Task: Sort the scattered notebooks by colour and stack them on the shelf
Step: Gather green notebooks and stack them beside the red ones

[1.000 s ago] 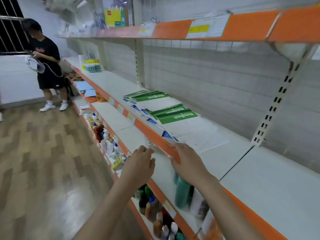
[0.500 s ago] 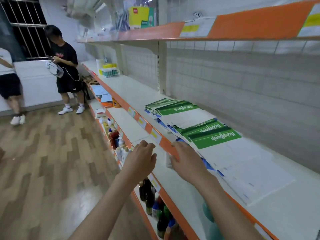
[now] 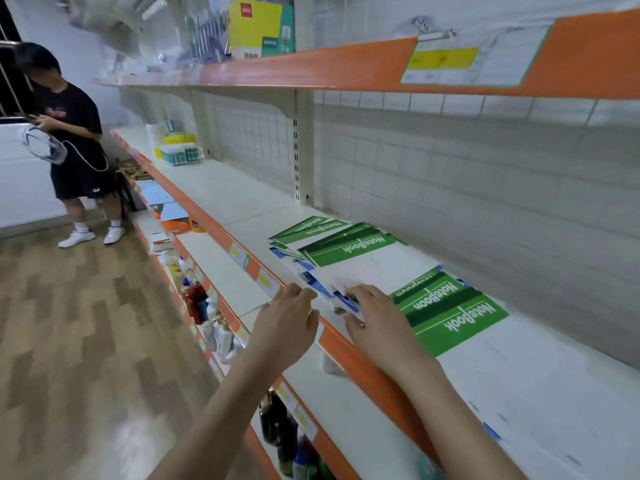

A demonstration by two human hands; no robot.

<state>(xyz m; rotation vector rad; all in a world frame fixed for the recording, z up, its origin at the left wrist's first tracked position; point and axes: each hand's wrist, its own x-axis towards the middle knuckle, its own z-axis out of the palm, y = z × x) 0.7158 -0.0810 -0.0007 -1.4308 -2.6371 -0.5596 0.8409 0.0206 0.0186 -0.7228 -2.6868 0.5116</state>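
Head view looks down along a white shelf (image 3: 221, 188) with an orange front edge, where the notebooks lie scattered flat in overlapping fans. The far green notebooks (image 3: 332, 244) show green bands with white "NoteBook" lettering above plain white lower halves; the near green notebooks (image 3: 446, 313) lie just right of them, fanned the same way, their lettering upside down to the camera. Blue notebooks (image 3: 313, 277) peek out from under the green ones along the front edge, only their blue corners and strips visible. More white covers with small blue marks (image 3: 540, 403) spread across the shelf to the right, blurred. The right hand (image 3: 379, 322) lies palm down on the front edge of the pile, its fingers (image 3: 356, 294) curled onto the blue notebook edges; whether they pinch a cover or only press on it cannot be told. The left hand (image 3: 287, 323) hovers just beside the shelf lip, fingers loosely bent and near the blue corners, holding nothing that can be seen. On the upper shelf (image 3: 311, 69) stands a yellow and green box (image 3: 259, 27). At the far end of the middle shelf sit stacked small packs (image 3: 178, 148). The lower shelf (image 3: 221, 268) carries bottles (image 3: 197, 299) crowded along its front. A person in black (image 3: 69, 140) stands on the wood floor (image 3: 69, 341) at the far left.
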